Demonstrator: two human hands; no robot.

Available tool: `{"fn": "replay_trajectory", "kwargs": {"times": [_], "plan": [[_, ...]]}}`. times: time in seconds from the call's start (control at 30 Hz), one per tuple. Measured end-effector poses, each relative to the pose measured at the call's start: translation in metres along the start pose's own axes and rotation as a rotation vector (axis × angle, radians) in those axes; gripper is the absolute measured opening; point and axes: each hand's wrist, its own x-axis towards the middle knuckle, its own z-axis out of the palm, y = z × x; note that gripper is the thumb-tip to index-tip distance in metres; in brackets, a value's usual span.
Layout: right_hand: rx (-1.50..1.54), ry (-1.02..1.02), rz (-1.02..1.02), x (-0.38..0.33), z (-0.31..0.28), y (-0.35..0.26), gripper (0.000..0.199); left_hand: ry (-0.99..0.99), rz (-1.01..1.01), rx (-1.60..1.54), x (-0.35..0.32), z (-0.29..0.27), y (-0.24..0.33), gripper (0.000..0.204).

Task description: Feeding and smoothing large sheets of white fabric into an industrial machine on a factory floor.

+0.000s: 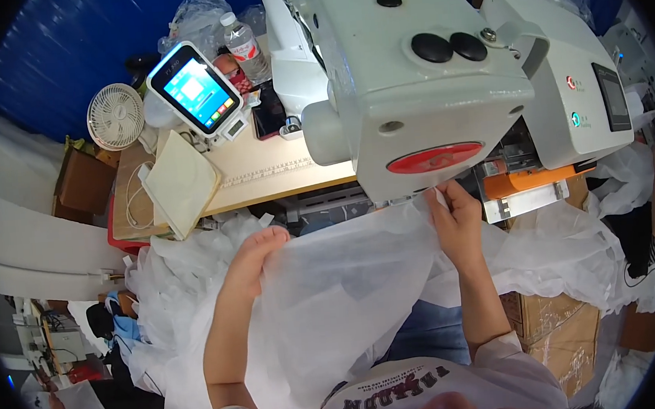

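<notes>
A sheer white fabric (341, 280) is stretched between my two hands and hangs down over my lap. My left hand (258, 254) is closed on its upper left edge, thumb on top. Under the head of a large white sewing machine (425, 81), my right hand (456, 221) pinches the fabric's upper right corner. The top edge of the fabric runs along the front of the machine bed, and the machine head hides the needle area from me.
Heaped white fabric (173, 293) lies at left. On the table (264, 179) are a lit touchscreen (195, 88), a plastic bottle (246, 49), a phone (268, 113) and a pale pad (181, 181). A small fan (115, 116) stands behind. Cardboard boxes (557, 332) stand at right; other people's arms show at both sides.
</notes>
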Motion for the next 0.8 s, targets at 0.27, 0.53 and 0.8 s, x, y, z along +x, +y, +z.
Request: {"fn": "replay_trajectory", "kwargs": {"times": [0.27,0.53,0.8], "plan": [[0.417,0.051,0.220,-0.009,0.004,0.011,0.010,-0.020,0.215,0.407,-0.011,-0.023,0.009,0.021],[0.071,0.040,0.143,0.003,-0.039,0.044,0.007,-0.039,0.018,0.219,-0.141,-0.132,-0.048,0.006],[-0.106,-0.047,0.056,-0.001,-0.033,0.049,0.021,0.760,0.169,0.880,-0.217,-0.177,-0.041,0.017]]}}
